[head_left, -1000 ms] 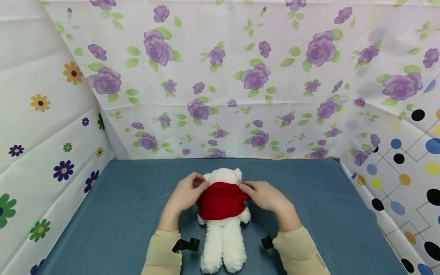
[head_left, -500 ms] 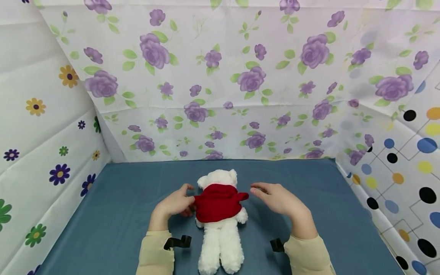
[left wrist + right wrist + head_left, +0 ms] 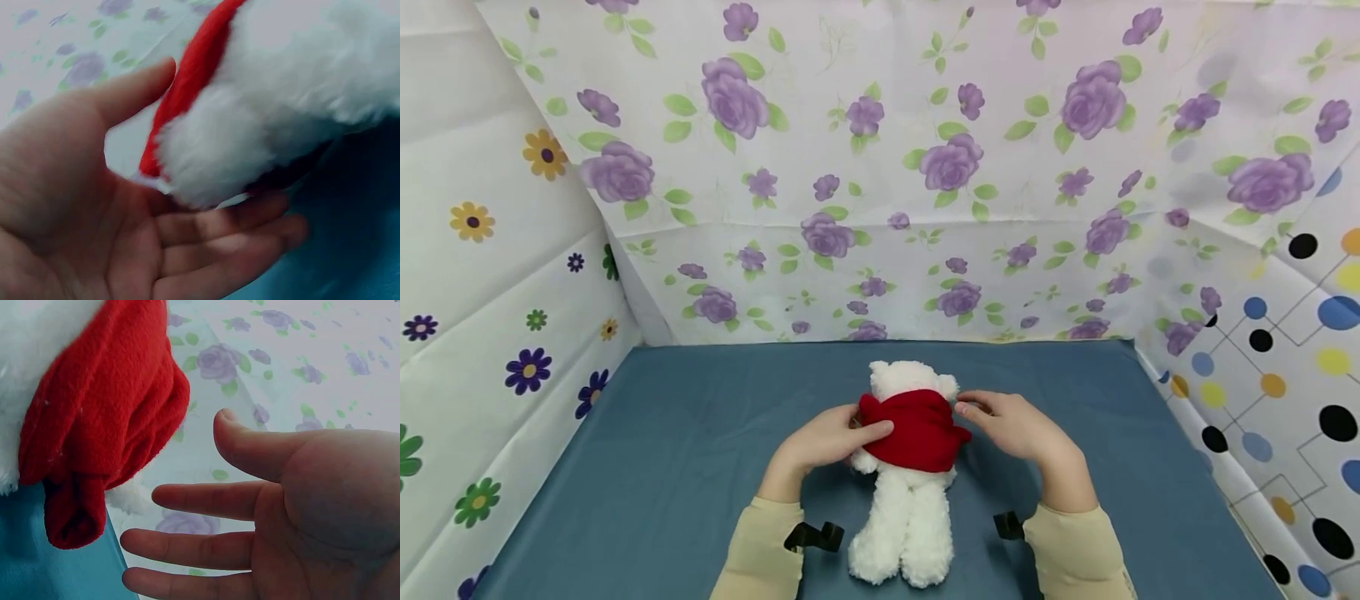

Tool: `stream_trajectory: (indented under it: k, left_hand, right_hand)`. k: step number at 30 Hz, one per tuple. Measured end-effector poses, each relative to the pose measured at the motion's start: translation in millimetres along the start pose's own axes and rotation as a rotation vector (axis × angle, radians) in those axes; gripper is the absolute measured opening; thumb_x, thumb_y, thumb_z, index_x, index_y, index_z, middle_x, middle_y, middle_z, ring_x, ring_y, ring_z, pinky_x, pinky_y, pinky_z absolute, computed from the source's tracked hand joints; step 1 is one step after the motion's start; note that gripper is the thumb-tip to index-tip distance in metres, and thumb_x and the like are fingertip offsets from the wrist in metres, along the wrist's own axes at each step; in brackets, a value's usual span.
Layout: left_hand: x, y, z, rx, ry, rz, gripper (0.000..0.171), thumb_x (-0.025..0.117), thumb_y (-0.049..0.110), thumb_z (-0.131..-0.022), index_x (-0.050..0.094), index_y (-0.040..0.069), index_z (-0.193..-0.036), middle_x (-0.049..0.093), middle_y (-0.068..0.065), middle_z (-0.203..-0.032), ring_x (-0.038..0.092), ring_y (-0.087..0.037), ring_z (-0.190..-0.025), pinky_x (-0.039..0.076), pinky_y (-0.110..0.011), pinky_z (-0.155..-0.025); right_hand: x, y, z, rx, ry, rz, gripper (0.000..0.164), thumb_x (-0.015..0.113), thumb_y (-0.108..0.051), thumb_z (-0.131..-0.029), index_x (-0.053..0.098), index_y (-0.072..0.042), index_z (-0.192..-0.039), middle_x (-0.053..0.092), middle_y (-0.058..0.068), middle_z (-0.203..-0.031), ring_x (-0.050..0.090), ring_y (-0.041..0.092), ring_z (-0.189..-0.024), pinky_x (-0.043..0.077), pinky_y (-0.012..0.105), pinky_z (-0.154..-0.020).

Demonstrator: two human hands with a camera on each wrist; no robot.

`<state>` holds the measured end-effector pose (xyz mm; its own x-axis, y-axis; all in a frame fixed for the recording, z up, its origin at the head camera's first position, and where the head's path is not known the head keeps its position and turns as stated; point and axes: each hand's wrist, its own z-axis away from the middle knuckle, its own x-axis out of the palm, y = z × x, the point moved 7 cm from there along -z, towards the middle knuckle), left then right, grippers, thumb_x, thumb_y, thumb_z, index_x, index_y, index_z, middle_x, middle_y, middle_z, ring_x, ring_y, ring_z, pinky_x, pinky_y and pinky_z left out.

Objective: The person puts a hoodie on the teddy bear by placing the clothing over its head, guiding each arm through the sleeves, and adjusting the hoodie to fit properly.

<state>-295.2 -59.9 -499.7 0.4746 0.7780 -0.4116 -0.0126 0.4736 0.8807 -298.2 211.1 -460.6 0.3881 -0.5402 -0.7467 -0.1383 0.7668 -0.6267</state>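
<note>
A white plush teddy bear (image 3: 901, 521) lies lengthwise on the blue cloth, head toward the back wall. Its face does not show. A red garment (image 3: 921, 433) covers its upper body, with one narrow sleeve (image 3: 76, 515) hanging loose in the right wrist view. My left hand (image 3: 831, 435) holds the bear's left-hand side, thumb over the red fabric and fingers beneath the fluffy paw (image 3: 212, 150). My right hand (image 3: 1018, 425) is beside the bear's head and shoulder, fingers spread; in the right wrist view a gap separates them from the garment.
Blue cloth (image 3: 715, 400) covers the table. A purple-flowered sheet (image 3: 880, 183) rises behind it, with a daisy-printed sheet (image 3: 475, 300) at left and a dotted one (image 3: 1285, 417) at right. Black straps (image 3: 815, 536) stick out near both sleeves.
The bear has shifted rightward and turned slightly. My left hand has moved onto its side and taken hold; my right hand left the garment and moved outward.
</note>
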Motion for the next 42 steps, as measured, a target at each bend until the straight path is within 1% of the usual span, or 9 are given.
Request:
stream_trajectory:
  k: [8, 13, 18, 21, 23, 28, 34, 38, 42]
  left_hand:
    - [1.7, 0.6, -0.7, -0.007, 0.055, 0.052, 0.063, 0.077, 0.042, -0.099, 0.057, -0.003, -0.138, 0.063, -0.007, -0.089, 0.051, -0.016, -0.064, 0.043, -0.036, -0.063]
    - [-0.1, -2.0, -2.8, 0.03, 0.059, 0.111, 0.053, 0.076, 0.036, -0.101, 0.062, -0.003, -0.135, 0.07, -0.006, -0.09, 0.048, -0.015, -0.062, 0.041, -0.033, -0.061]
    - [-10.7, -2.9, -0.8, 0.013, 0.178, 0.085, 0.059, 0.077, 0.035, -0.1, 0.061, -0.004, -0.141, 0.069, -0.014, -0.129, 0.065, -0.024, -0.103, 0.057, -0.043, -0.085]
    - [-22.2, -1.7, 4.4, -0.019, 0.278, 0.069, 0.064, 0.078, 0.034, -0.099, 0.058, -0.004, -0.146, 0.062, -0.018, -0.142, 0.061, -0.033, -0.122, 0.056, -0.052, -0.098]
    - [-29.1, 1.7, 8.7, -0.033, 0.329, 0.07, 0.063, 0.079, 0.034, -0.099, 0.059, -0.003, -0.145, 0.062, -0.019, -0.142, 0.061, -0.036, -0.124, 0.055, -0.055, -0.1]
    - [-45.5, 15.3, 23.0, -0.029, 0.444, 0.015, 0.055, 0.08, 0.036, -0.097, 0.064, 0.0, -0.136, 0.068, -0.014, -0.116, 0.065, -0.028, -0.097, 0.058, -0.044, -0.081]
    - [-54.9, 27.2, 36.3, -0.043, 0.509, -0.044, 0.043, 0.081, 0.037, -0.095, 0.063, 0.006, -0.119, 0.065, -0.009, -0.091, 0.058, -0.022, -0.068, 0.05, -0.035, -0.063]
    - [-51.2, 34.3, 39.6, -0.011, 0.472, -0.035, 0.041, 0.081, 0.037, -0.097, 0.061, 0.008, -0.117, 0.066, -0.007, -0.086, 0.06, -0.022, -0.065, 0.05, -0.036, -0.063]
    - [-32.6, 46.1, 36.7, 0.145, 0.211, 0.073, 0.039, 0.072, 0.031, -0.105, 0.059, 0.007, -0.133, 0.073, -0.008, -0.107, 0.073, -0.025, -0.09, 0.058, -0.041, -0.083]
  right_hand:
    - [0, 2, 0, 0.002, -0.004, -0.004, 0.059, 0.053, -0.05, -0.111, 0.055, -0.012, -0.157, 0.061, 0.013, -0.15, 0.06, 0.037, -0.132, 0.049, 0.06, -0.106]
    - [1, 1, 2, 0.013, -0.017, -0.022, 0.057, 0.055, -0.048, -0.111, 0.056, -0.012, -0.156, 0.06, 0.013, -0.151, 0.06, 0.037, -0.132, 0.049, 0.06, -0.106]
    - [2, 0, 3, 0.031, -0.023, -0.025, 0.057, 0.055, -0.047, -0.111, 0.056, -0.012, -0.156, 0.061, 0.013, -0.15, 0.06, 0.038, -0.133, 0.049, 0.061, -0.107]
    - [3, -1, 2, 0.036, -0.019, -0.018, 0.056, 0.055, -0.047, -0.111, 0.057, -0.012, -0.156, 0.061, 0.013, -0.15, 0.059, 0.038, -0.134, 0.048, 0.061, -0.108]
    - [3, -1, 2, 0.045, -0.014, -0.02, 0.056, 0.056, -0.047, -0.111, 0.057, -0.012, -0.155, 0.06, 0.013, -0.151, 0.058, 0.038, -0.136, 0.047, 0.061, -0.109]
    - [4, -1, 1, 0.049, -0.012, -0.012, 0.057, 0.056, -0.051, -0.11, 0.059, -0.014, -0.154, 0.061, 0.012, -0.15, 0.059, 0.036, -0.135, 0.047, 0.061, -0.109]
    - [10, -8, -2, 0.034, -0.025, 0.008, 0.056, 0.056, -0.05, -0.11, 0.06, -0.015, -0.153, 0.063, 0.011, -0.148, 0.062, 0.033, -0.131, 0.048, 0.059, -0.107]
    - [14, -10, -5, 0.026, -0.029, 0.02, 0.055, 0.056, -0.048, -0.111, 0.059, -0.015, -0.154, 0.063, 0.011, -0.147, 0.062, 0.033, -0.131, 0.049, 0.059, -0.107]
    - [15, -9, -5, 0.018, -0.047, 0.016, 0.057, 0.055, -0.049, -0.111, 0.058, -0.013, -0.155, 0.062, 0.011, -0.149, 0.061, 0.034, -0.133, 0.048, 0.059, -0.108]
